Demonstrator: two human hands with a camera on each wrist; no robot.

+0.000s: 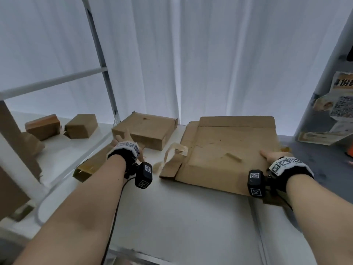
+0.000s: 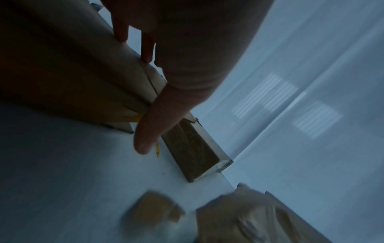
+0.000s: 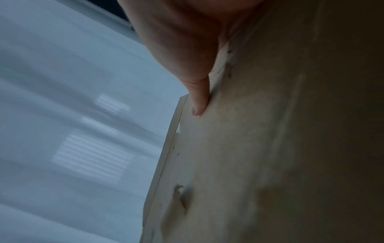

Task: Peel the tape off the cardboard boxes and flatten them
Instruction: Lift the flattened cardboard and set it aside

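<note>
A flattened cardboard box (image 1: 229, 150) lies on the right of the white table (image 1: 181, 217) and overhangs its right side. My right hand (image 1: 271, 155) holds its right edge, thumb (image 3: 197, 105) pressed on top; the other fingers are hidden below the edge. A peeled tape strip (image 1: 175, 150) curls at the sheet's left edge. My left hand (image 1: 122, 142) reaches with straight fingers (image 2: 147, 54) touching the end of a long taped box (image 1: 89, 167), just before a flat closed box (image 1: 145, 129). The left thumb (image 2: 145, 139) sticks out and holds nothing.
Two small closed boxes (image 1: 43, 126) (image 1: 81, 126) stand on the neighbouring white surface at the back left. A metal frame post (image 1: 103, 60) rises between the surfaces. Brown cardboard (image 1: 19, 146) leans at the far left. Printed packages (image 1: 340, 96) sit at the right. A white curtain hangs behind.
</note>
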